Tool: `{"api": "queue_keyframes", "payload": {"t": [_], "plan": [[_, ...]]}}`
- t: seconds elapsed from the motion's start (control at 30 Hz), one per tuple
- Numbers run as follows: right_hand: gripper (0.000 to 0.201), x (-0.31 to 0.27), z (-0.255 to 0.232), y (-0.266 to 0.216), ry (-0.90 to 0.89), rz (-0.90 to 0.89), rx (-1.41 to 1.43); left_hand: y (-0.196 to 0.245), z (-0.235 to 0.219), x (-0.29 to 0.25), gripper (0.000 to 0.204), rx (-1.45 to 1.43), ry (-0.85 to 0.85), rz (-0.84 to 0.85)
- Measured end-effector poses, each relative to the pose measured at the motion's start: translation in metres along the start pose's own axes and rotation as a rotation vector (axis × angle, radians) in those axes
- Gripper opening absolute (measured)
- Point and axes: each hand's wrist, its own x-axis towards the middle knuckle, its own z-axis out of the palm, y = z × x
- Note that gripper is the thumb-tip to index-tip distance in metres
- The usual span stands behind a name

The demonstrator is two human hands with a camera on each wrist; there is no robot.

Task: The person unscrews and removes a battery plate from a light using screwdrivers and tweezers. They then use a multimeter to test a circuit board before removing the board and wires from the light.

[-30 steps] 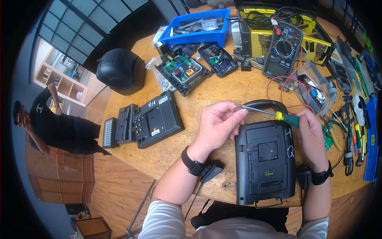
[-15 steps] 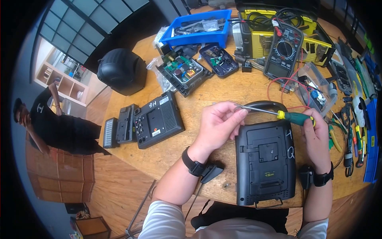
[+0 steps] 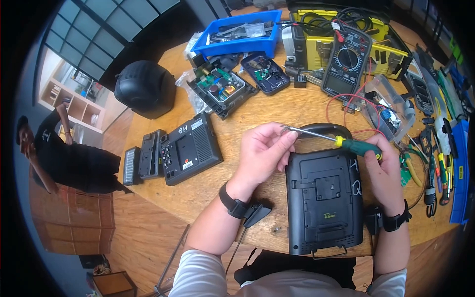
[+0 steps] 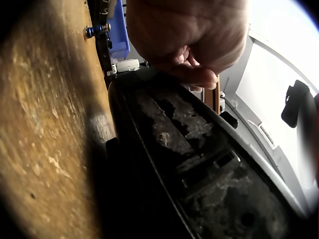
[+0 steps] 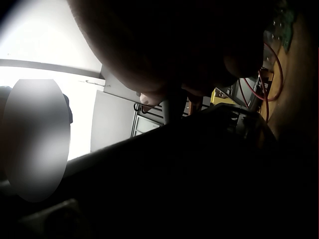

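In the head view my left hand [image 3: 264, 153] pinches the tip end of a screwdriver [image 3: 316, 135] between thumb and fingers. My right hand [image 3: 386, 175] holds its green and yellow handle [image 3: 361, 147], thumb on the near side. The shaft lies roughly level across the top of a black boxy device [image 3: 326, 222] with a carrying handle [image 3: 341, 130]. This device lies back side up at the table's front edge, a square recess in its middle. The left wrist view shows my curled left fingers [image 4: 197, 74] over the device's dark side [image 4: 184, 134]; the right wrist view is mostly dark.
On the wooden table [image 3: 247, 198] stand a second opened device [image 3: 193, 148], a circuit board housing [image 3: 222, 91], a blue bin [image 3: 237, 47] and a multimeter [image 3: 346, 64] with red leads. Hand tools [image 3: 440, 168] crowd the right side. A person [image 3: 59, 148] stands at the left.
My right fingers have shifted on the screwdriver handle, so more of the handle shows. The left hand keeps its pinch near the tip. The head view has shifted slightly.
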Motion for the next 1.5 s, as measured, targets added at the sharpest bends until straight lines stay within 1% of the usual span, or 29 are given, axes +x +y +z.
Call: {"api": "queue_keyframes", "payload": {"t": [0.03,0.07,0.13,0.17,0.23,0.27,0.33,0.37,0.43,0.47,0.53,0.57,0.63,0.7,0.77,0.8,0.83,0.9,0.93,1.0,1.03,1.07,1.1,1.17,1.2,1.3,1.4,1.47,1.5], "plan": [[0.022,0.0,-0.003,0.003,-0.069,0.049,-0.063,0.0,0.0,0.0,0.007,-0.01,0.003,-0.001],[0.022,0.0,-0.001,0.001,-0.069,0.049,-0.064,0.001,0.0,0.0,0.007,-0.012,0.003,-0.001],[0.024,0.0,0.01,-0.007,0.079,0.059,0.168,0.002,-0.001,0.0,0.009,-0.039,-0.006,-0.012],[0.024,-0.001,0.013,-0.011,0.078,0.058,0.166,0.002,-0.001,0.0,0.009,-0.041,-0.006,-0.011],[0.026,-0.003,0.016,-0.015,0.12,0.069,0.433,0.002,-0.001,-0.001,0.01,-0.046,-0.012,-0.005],[0.026,-0.003,0.014,-0.013,0.118,0.067,0.433,0.004,-0.001,-0.001,0.01,-0.046,-0.011,-0.004],[0.02,-0.002,0.007,-0.004,0.116,0.033,0.3,0.007,-0.001,-0.003,0.009,0.061,-0.056,-0.03],[0.02,-0.002,0.006,-0.005,0.115,0.035,0.299,0.007,-0.002,-0.003,0.009,0.06,-0.056,-0.032],[0.012,-0.001,0.005,-0.005,0.097,0.056,0.238,0.008,-0.004,-0.002,0.009,0.036,-0.065,-0.043],[0.012,0.0,0.004,-0.005,0.097,0.055,0.237,0.009,-0.004,-0.003,0.009,0.035,-0.066,-0.043],[0.022,0.0,0.002,-0.002,0.028,0.191,0.151,0.01,-0.003,-0.004,0.007,0.021,-0.079,-0.033],[0.022,0.001,0.004,-0.002,0.033,0.193,0.144,0.009,-0.002,-0.003,0.007,0.014,-0.084,-0.032],[0.029,0.003,0.011,-0.001,0.093,0.177,0.25,0.004,-0.005,-0.002,0.006,-0.007,-0.04,-0.006],[0.024,0.003,0.01,0.0,0.079,0.158,0.255,0.006,-0.008,0.001,0.007,-0.037,-0.037,-0.01],[0.019,0.003,0.01,-0.009,0.138,0.193,0.395,0.01,-0.01,0.005,0.01,0.024,0.048,0.006],[0.014,0.004,0.006,-0.01,0.151,0.196,0.357,0.011,-0.015,0.008,0.012,0.117,0.069,0.023],[0.014,0.005,0.004,-0.008,0.152,0.196,0.346,0.011,-0.018,0.012,0.014,0.249,0.104,0.105],[0.012,0.008,0.002,-0.004,0.227,0.155,0.376,0.012,-0.031,0.017,0.019,0.632,0.133,0.141],[0.013,0.01,-0.001,-0.005,0.222,0.157,0.364,0.011,-0.035,0.016,0.019,0.623,0.131,0.138],[0.013,0.011,-0.004,-0.008,0.208,0.112,0.355,0.008,-0.041,0.017,0.019,0.942,0.155,0.116],[0.013,0.011,-0.006,-0.011,0.192,0.069,0.354,0.007,-0.043,0.018,0.019,0.935,0.154,0.115],[0.013,0.011,-0.007,-0.013,0.193,0.074,0.347,0.006,-0.045,0.019,0.018,0.985,0.155,0.092],[0.015,0.012,-0.008,-0.015,0.211,0.025,0.376,0.006,-0.046,0.02,0.018,1.034,0.157,0.069],[0.017,0.013,-0.01,-0.019,0.244,-0.071,0.432,0.008,-0.047,0.02,0.021,0.996,0.186,0.023],[0.019,0.012,-0.016,-0.018,0.217,-0.11,0.471,0.009,-0.048,0.021,0.019,0.996,0.186,0.009],[0.019,0.008,-0.024,-0.014,0.223,-0.148,0.528,0.01,-0.048,0.02,0.015,0.98,0.19,0.028],[0.022,0.001,-0.031,-0.014,0.279,-0.097,0.542,0.009,-0.047,0.019,0.013,1.019,0.184,0.055],[0.024,-0.001,-0.034,-0.015,0.303,-0.089,0.545,0.011,-0.04,0.015,0.013,1.115,0.096,0.108],[0.027,-0.002,-0.035,-0.018,0.316,-0.123,0.547,0.014,-0.035,0.013,0.013,1.113,0.096,0.11]]}}
